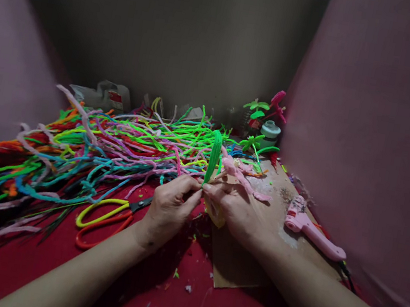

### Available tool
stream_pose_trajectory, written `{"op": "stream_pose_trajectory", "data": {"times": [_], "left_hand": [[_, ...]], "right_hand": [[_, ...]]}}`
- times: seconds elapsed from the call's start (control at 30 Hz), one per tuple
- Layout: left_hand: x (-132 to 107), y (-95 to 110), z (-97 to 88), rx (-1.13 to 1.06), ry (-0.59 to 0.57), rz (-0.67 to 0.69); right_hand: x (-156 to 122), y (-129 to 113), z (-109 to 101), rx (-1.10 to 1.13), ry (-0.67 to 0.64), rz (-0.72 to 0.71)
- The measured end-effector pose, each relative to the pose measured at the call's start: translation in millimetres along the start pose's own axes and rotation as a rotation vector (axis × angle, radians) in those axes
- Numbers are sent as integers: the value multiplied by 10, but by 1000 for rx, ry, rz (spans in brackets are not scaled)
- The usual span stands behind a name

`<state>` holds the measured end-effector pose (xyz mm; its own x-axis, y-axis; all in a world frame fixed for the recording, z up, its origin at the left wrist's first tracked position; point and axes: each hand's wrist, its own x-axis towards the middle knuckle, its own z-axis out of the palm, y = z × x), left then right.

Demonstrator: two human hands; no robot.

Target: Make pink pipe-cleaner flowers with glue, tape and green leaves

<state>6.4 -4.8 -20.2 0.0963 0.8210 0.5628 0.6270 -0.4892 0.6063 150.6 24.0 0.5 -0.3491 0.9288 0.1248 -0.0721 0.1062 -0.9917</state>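
A green leaf made of pipe cleaner (214, 156) stands upright between my two hands. My left hand (172, 203) pinches its lower end with thumb and forefinger. From the other side my right hand (237, 209) closes its fingertips on the same lower end. A pink pipe-cleaner piece (243, 173) lies just behind my right hand. Something yellowish and translucent (217, 214) shows under the right fingers; I cannot make out what it is. Scissors (106, 215) with one yellow and one red handle lie left of my left hand.
Many coloured pipe cleaners (111, 142) spread over the red cloth (179, 297) at the left and back. A pink glue gun (313, 233) rests on the cardboard (272, 223) at the right. Behind it stand a pale-lidded jar (270, 130) and a pink pipe-cleaner flower (277, 103).
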Motion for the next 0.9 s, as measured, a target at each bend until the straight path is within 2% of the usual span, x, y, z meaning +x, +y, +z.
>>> {"op": "stream_pose_trajectory", "data": {"times": [0.1,0.2,0.4,0.47,0.57,0.7,0.8,0.9], "left_hand": [[12,28,-29,-35,20,-73],[19,35,-50,-57,44,-94],[2,-10,-22,-102,65,-64],[-3,-6,-9,-164,73,-115],[5,42,-3,-313,57,-272],[42,117,-15,-629,24,-478],[72,140,-38,-854,-8,-526],[85,154,-72,-989,-37,-542]], "right_hand": [[-53,-99,-13,-106,-83,-85],[-76,-171,-16,-208,-164,-98],[-38,-31,22,-206,-93,-299],[-39,5,30,-236,-71,-354],[-46,2,31,-299,-23,-401],[-34,1,16,-188,-23,-321],[1,76,-5,0,-105,-178],[50,185,-15,285,-208,-68]]}}
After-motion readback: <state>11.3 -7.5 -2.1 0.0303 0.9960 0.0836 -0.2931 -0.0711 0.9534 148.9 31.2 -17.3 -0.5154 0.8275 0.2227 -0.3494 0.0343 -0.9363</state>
